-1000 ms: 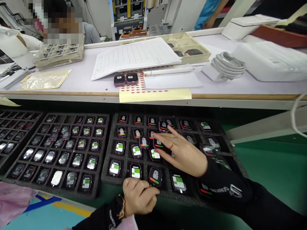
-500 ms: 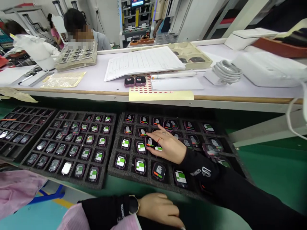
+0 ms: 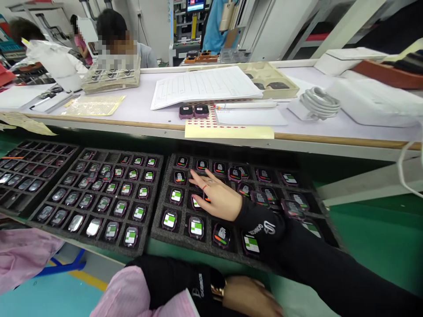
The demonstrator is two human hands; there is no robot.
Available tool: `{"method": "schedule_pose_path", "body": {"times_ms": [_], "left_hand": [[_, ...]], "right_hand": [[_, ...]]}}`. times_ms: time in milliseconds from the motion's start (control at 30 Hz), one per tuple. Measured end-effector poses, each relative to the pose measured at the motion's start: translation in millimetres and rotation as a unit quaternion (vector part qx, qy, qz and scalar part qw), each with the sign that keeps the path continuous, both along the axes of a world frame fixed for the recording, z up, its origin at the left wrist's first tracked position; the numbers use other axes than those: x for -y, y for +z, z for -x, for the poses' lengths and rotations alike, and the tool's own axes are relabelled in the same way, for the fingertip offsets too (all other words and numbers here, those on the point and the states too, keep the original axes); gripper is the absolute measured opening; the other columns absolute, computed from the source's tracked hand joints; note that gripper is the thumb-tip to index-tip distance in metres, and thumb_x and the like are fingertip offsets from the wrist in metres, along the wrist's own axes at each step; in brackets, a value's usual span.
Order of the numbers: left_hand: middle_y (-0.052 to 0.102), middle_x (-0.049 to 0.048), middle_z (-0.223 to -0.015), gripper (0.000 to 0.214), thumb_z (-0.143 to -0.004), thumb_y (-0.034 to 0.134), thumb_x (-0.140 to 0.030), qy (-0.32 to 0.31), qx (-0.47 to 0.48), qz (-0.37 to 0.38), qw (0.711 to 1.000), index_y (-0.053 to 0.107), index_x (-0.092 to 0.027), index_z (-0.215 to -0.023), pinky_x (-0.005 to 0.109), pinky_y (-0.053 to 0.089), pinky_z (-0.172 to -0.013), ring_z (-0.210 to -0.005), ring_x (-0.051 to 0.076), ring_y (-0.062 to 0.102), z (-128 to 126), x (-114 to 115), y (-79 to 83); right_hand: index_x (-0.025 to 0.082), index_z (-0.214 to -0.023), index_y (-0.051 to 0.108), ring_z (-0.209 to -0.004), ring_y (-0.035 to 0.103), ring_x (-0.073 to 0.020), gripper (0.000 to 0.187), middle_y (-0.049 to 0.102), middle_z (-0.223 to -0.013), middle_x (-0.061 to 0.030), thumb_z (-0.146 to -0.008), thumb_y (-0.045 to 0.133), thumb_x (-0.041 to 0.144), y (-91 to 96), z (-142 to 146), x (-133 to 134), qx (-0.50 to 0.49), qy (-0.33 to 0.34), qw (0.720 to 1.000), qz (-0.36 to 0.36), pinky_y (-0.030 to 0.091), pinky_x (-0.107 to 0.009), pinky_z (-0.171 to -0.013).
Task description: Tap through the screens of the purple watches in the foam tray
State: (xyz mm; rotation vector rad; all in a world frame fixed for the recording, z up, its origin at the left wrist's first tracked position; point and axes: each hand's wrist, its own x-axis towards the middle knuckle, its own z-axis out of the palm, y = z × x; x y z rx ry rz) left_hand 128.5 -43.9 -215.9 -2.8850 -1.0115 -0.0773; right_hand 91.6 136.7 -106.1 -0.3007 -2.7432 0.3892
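Observation:
Over the right-hand foam tray, my right hand lies palm down with its fingers spread across the smartwatches. The fingertips are near a watch with a green and white screen, partly hidden by the hand; I see nothing gripped. Other square watch bodies sit in the compartments around, such as a lit one and a dark-screened one. Some watches lie on top of others at the tray's right side. My left hand is low in front of the tray, in shadow and smeared, its fingers unclear.
A middle foam tray and one at far left hold more watches. Above them runs a shelf with papers, two watches, a pen and a coiled white cable. People sit beyond.
My right hand has shifted slightly left and spread its fingers; the watch at its fingertips no longer shows there. My left hand has moved right and lower. The view has shifted slightly.

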Motion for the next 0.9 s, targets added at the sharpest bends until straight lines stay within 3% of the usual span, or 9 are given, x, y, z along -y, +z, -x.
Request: {"method": "schedule_pose_path", "body": {"times_ms": [100,300,433,567,733,900], "left_hand": [[0.070,-0.0254,-0.118,0.015,-0.087,0.073,-0.058,-0.076,0.074,0.069,0.992,0.074,-0.054,-0.102,0.010,0.049,-0.076,-0.099,0.000,0.066,3.6,-5.3,-0.8],[0.075,-0.0188,-0.104,0.010,-0.090,0.075,-0.037,-0.055,0.141,0.168,0.974,0.076,-0.039,-0.100,0.012,0.054,-0.075,-0.089,0.002,0.070,8.3,-16.0,8.1],[0.076,-0.0159,-0.108,0.012,-0.093,0.071,-0.029,-0.054,0.156,0.191,0.968,0.076,-0.035,-0.102,0.011,0.054,-0.072,-0.091,0.002,0.070,13.2,-21.5,13.6],[0.076,-0.0159,-0.106,0.010,-0.092,0.071,-0.028,-0.058,0.164,0.206,0.963,0.075,-0.034,-0.099,0.013,0.055,-0.070,-0.090,0.003,0.071,15.6,-22.8,16.5],[0.076,-0.0128,-0.097,0.009,-0.091,0.072,-0.028,-0.047,0.162,0.226,0.959,0.075,-0.032,-0.099,0.018,0.054,-0.062,-0.087,0.006,0.071,15.3,-22.6,17.3],[0.076,-0.0105,-0.098,0.011,-0.094,0.068,-0.028,-0.052,0.155,0.238,0.958,0.074,-0.031,-0.102,0.021,0.055,-0.065,-0.090,0.009,0.072,17.0,-23.4,20.1]], "right_hand": [[0.009,-0.162,-0.016,-0.133,0.056,-0.0322,0.084,0.067,-0.131,-0.0187,-0.102,0.042,0.020,-2.1,12.9,1.5,0.001,0.004,1.000,0.007,0.033,-0.069,-0.119],[0.007,-0.161,-0.019,-0.140,0.049,-0.0321,0.082,0.065,-0.134,-0.0204,-0.104,0.037,0.023,-4.3,29.9,7.8,0.019,-0.004,1.000,0.018,0.033,-0.068,-0.119],[0.007,-0.163,-0.012,-0.140,0.048,-0.0325,0.077,0.064,-0.135,-0.0210,-0.104,0.036,0.022,3.9,22.7,6.1,0.020,-0.011,1.000,0.008,0.031,-0.069,-0.119],[0.010,-0.165,-0.005,-0.128,0.058,-0.0344,0.079,0.068,-0.126,-0.0188,-0.105,0.044,0.029,12.4,-6.2,-1.1,0.027,-0.049,0.998,-0.026,0.034,-0.070,-0.117],[0.011,-0.165,0.001,-0.114,0.066,-0.0351,0.091,0.070,-0.116,-0.0175,-0.100,0.060,0.036,1.4,-40.0,-5.6,0.053,-0.072,0.994,-0.063,0.038,-0.070,-0.114],[0.013,-0.164,0.010,-0.108,0.068,-0.0320,0.087,0.071,-0.112,-0.0135,-0.098,0.064,0.028,-8.3,-46.8,-4.2,0.034,-0.075,0.995,-0.064,0.040,-0.067,-0.115]]}}
